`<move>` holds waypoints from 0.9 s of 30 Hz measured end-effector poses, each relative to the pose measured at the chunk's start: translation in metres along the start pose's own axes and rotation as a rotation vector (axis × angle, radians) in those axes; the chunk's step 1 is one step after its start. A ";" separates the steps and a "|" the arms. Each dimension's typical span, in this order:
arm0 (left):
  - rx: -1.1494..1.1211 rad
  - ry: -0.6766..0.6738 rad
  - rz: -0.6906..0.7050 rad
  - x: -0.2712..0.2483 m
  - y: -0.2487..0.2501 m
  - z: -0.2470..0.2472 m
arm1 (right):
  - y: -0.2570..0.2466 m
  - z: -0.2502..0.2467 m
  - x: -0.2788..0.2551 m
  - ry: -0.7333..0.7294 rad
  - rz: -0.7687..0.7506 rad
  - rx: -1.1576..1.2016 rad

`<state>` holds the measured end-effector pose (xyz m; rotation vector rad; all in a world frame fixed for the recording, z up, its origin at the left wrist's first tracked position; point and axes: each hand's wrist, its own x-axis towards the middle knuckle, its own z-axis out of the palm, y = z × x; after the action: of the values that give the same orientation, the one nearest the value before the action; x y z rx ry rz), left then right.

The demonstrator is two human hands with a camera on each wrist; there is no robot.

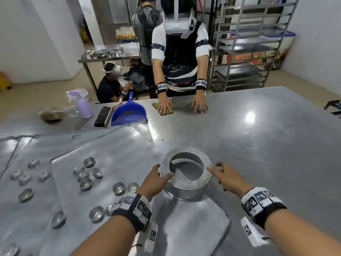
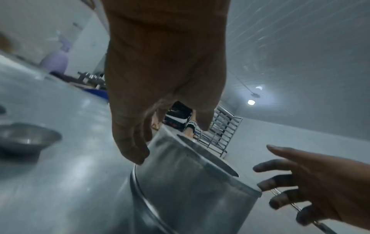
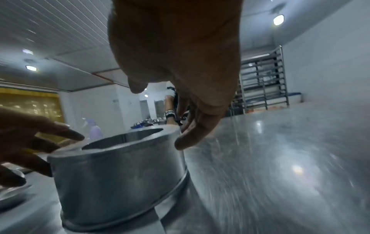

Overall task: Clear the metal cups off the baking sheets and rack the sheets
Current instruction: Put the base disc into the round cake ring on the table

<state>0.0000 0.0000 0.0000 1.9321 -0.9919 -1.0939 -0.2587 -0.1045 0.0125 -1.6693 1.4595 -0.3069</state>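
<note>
Because the little metal cups [image 1: 86,183] look light and slippery, pinching each rim seems best; from the head, they sit scattered on the baking sheets [image 1: 118,157], the tin [image 1: 186,175] beside them looks empty.

The left wrist shows the left hand [image 2: 160,76] spread, fingertips touching the tin's wall.

The right wrist shows the right hand [image 3: 180,63] spread beside it, holding nothing.

surface: steel table [image 1: 258,145] | on it: overlapping baking sheets [image 1: 114,156], round tin [image 1: 186,177], blue dustpan [image 1: 129,112], brush [image 1: 102,116], spray bottle [image 1: 84,105], brown cloth [image 1: 163,109]
</note>
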 end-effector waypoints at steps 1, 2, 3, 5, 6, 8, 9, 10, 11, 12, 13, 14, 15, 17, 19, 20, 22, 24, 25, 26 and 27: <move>-0.048 -0.019 -0.028 0.003 -0.002 0.002 | 0.001 0.005 0.003 -0.032 0.048 0.027; -0.074 -0.018 -0.044 0.009 -0.009 0.004 | 0.001 0.010 0.005 -0.062 0.088 0.043; -0.087 -0.028 -0.051 0.012 -0.015 0.004 | 0.002 0.013 0.003 -0.087 0.104 0.041; -0.134 -0.045 -0.059 0.021 -0.030 0.006 | 0.008 0.018 0.003 -0.101 0.118 0.035; -0.144 -0.050 -0.062 0.021 -0.032 0.006 | 0.010 0.018 0.002 -0.100 0.118 0.035; -0.175 -0.069 -0.071 0.025 -0.037 0.005 | 0.011 0.018 0.004 -0.129 0.120 0.049; -0.191 -0.075 -0.079 0.026 -0.038 0.004 | 0.011 0.017 0.006 -0.146 0.120 0.061; -0.195 -0.071 -0.080 0.026 -0.036 0.003 | 0.009 0.015 0.008 -0.155 0.118 0.069; -0.202 -0.065 -0.081 0.029 -0.037 0.003 | 0.008 0.014 0.012 -0.159 0.112 0.078; -0.198 -0.054 -0.081 0.030 -0.035 0.003 | 0.007 0.013 0.016 -0.166 0.105 0.083; -0.193 -0.046 -0.086 0.032 -0.034 0.004 | 0.006 0.012 0.021 -0.178 0.100 0.089; -0.181 -0.037 -0.093 0.032 -0.030 0.004 | 0.005 0.011 0.025 -0.194 0.093 0.086; -0.170 -0.025 -0.093 0.033 -0.029 0.005 | 0.006 0.010 0.030 -0.204 0.083 0.078; -0.159 0.014 -0.103 0.031 -0.022 0.009 | 0.008 0.009 0.040 -0.226 0.058 0.059; -0.150 0.043 -0.117 0.028 -0.015 0.015 | 0.011 0.007 0.047 -0.235 0.008 0.036; -0.148 0.051 -0.123 0.027 -0.012 0.018 | 0.013 0.006 0.050 -0.236 -0.012 0.040; -0.152 0.073 -0.112 0.024 -0.007 0.024 | 0.017 0.005 0.054 -0.237 -0.037 0.063; -0.157 0.103 -0.077 0.022 -0.004 0.029 | 0.020 0.002 0.058 -0.245 -0.078 0.093; -0.164 0.120 -0.047 0.022 -0.003 0.031 | 0.022 0.000 0.061 -0.237 -0.102 0.107; -0.170 0.151 -0.007 0.021 -0.001 0.033 | 0.022 -0.003 0.064 -0.234 -0.130 0.127; -0.179 0.180 0.033 0.021 0.000 0.035 | 0.024 -0.006 0.069 -0.229 -0.158 0.160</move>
<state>-0.0243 -0.0249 -0.0214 1.8262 -0.7968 -0.9384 -0.2599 -0.1671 -0.0247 -1.6340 1.1092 -0.2996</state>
